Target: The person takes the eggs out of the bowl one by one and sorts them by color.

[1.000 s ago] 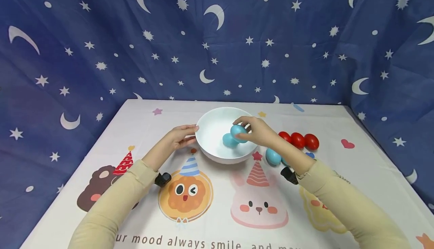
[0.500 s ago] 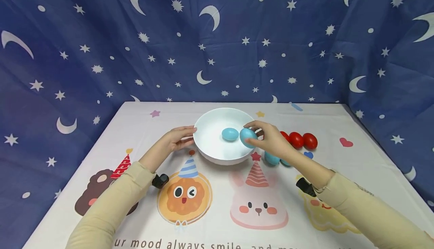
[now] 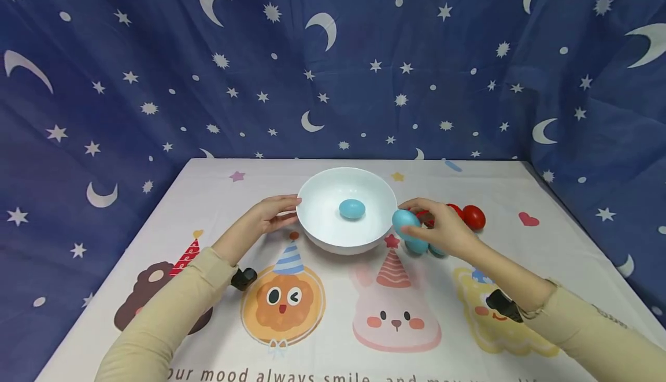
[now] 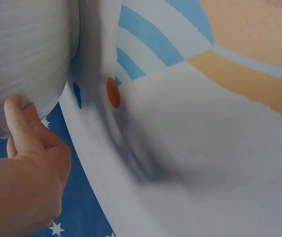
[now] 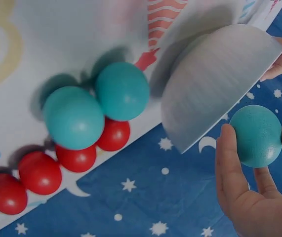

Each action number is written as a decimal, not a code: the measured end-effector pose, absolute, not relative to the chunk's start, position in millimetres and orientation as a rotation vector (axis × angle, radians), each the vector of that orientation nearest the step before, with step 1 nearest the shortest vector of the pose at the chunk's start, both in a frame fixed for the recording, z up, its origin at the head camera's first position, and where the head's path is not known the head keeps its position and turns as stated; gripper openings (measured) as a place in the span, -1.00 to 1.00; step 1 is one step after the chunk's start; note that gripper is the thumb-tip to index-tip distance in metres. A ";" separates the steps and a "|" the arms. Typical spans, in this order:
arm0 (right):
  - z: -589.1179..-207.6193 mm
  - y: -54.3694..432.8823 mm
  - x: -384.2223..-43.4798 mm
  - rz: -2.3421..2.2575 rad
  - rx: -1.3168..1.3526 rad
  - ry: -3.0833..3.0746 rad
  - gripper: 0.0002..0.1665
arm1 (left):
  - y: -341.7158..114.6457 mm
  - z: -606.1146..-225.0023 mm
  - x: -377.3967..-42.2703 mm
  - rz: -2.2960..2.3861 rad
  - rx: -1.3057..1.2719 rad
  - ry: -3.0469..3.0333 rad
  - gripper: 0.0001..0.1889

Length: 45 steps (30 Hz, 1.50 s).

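R hand (image 3: pixel 442 233) fingers curled round blue egg (image 3: pixel 405 223), held just right of white bowl (image 3: pixel 385 197) above counter; L hand (image 3: pixel 270 213) fingers straight on bowl rim; egg prob. light, hard, slippery—grip across its middle.

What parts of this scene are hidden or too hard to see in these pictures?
- Head view: the right hand covers most of the red eggs, so their count is unclear there.
- Left wrist view: the bowl is cut off by the frame edge; its inside is unseen.
- Right wrist view: the bowl's wall hides the blue egg inside.
- Head view: the tablecloth lettering is cut off below.
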State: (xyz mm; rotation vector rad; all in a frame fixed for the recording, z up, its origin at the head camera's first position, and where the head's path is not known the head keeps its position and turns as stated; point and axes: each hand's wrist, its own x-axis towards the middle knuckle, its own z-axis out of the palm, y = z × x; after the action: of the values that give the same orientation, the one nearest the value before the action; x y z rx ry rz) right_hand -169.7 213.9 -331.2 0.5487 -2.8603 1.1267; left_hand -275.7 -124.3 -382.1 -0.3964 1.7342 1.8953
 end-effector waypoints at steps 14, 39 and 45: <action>-333.7 254.4 -153.3 1.033 0.360 -2.914 -0.50 | -125.5 -378.3 -270.3 1.910 -0.374 1.695 -0.41; -386.4 313.7 -171.9 0.883 0.157 -3.049 -0.48 | -118.1 -368.9 -264.4 1.852 -0.358 1.909 -0.45; -395.2 316.9 -174.7 0.821 0.154 -3.055 -0.50 | -120.4 -376.1 -261.2 1.869 -0.375 1.891 -0.46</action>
State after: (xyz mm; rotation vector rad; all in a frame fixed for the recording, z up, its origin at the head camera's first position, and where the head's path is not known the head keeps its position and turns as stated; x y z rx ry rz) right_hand -174.7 316.9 -395.2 0.1536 -3.0548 0.8209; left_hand -261.2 -120.4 -376.1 -0.3752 1.8905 1.8686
